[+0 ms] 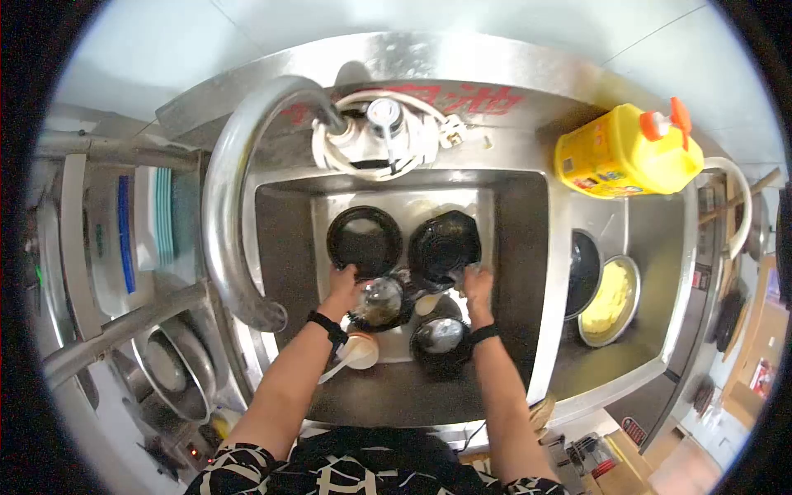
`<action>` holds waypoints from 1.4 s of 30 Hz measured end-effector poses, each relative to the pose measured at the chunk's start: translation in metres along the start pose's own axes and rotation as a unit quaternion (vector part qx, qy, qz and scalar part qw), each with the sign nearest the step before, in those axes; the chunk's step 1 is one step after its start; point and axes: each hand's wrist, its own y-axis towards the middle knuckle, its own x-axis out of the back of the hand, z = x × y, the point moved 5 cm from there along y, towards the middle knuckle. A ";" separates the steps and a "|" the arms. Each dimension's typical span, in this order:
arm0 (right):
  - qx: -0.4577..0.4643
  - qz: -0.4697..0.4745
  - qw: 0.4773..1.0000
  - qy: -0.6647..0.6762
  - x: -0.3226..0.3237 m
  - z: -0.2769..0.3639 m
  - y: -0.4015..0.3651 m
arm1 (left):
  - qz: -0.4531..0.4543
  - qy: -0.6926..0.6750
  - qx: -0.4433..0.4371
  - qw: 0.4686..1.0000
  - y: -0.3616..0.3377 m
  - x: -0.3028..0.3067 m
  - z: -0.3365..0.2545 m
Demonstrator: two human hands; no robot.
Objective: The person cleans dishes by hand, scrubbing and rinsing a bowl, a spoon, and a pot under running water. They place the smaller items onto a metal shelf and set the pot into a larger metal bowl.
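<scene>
I look straight down into a steel sink (289, 239). My left hand (341, 283) grips the near rim of a round black bowl (365, 239) at the back left of the basin. My right hand (477, 288) holds the near edge of an angular black bowl (445, 243) at the back right. Between my hands lies a black bowl with a wet, shiny inside (381, 303). Another black bowl (440, 338) sits under my right wrist. A white cup (360, 351) lies below my left wrist.
A big curved steel faucet pipe (227, 198) arches over the sink's left side. A yellow detergent jug (627, 153) rests on the right ledge. A second basin at the right holds a black dish (582, 274) and a metal bowl of yellowish liquid (610, 301). Steel bowls (173, 367) sit lower left.
</scene>
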 end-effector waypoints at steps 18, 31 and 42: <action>0.168 0.233 0.958 -0.010 0.039 0.121 -0.138 | 0.325 0.039 0.101 0.940 -0.187 -0.072 -0.056; 0.470 0.297 0.829 0.055 0.040 0.253 -0.317 | 0.259 0.262 -0.331 0.869 -0.242 0.025 -0.027; 0.574 0.156 0.804 -0.011 0.061 0.314 -0.372 | 0.200 0.031 -0.248 0.947 -0.314 0.033 -0.046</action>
